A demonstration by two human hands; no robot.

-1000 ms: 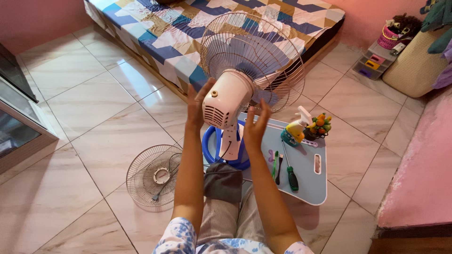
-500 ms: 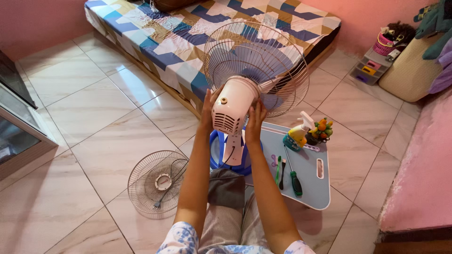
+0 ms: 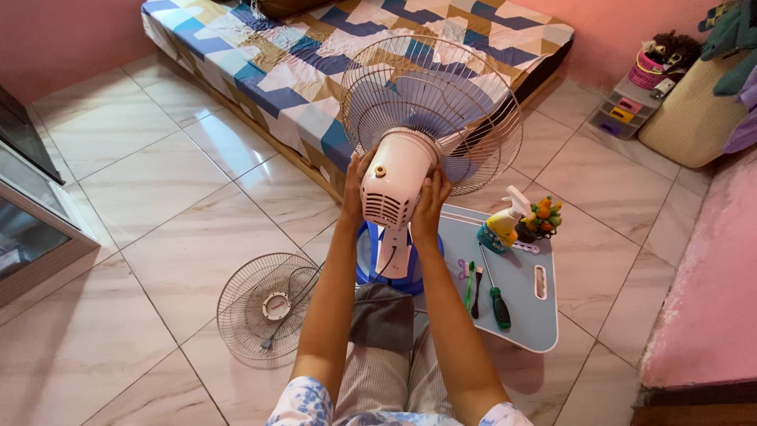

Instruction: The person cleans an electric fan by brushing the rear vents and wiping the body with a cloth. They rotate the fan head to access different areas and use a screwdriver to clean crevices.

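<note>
Both arms are bare from the short sleeves down to the left hand (image 3: 354, 188) and the right hand (image 3: 428, 207). The sleeves (image 3: 303, 402) are white, mottled with blue, floral-looking blotches. The trousers (image 3: 371, 379) are pale grey with fine vertical stripes. No rings, watch or bracelets show.

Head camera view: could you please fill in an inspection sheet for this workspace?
Surface: pale tiled floor; light blue board lies on it.
Job's things: white fan motor housing upright on blue base, rear wire grille fitted.
Clutter: detached front grille, green-handled screwdriver, spray bottle, small toy plant.
Hands: left hand and right hand clasp the housing's sides.
Cables: dark cord down the stand.
Surroundings: patchwork bed, pink wall.
</note>
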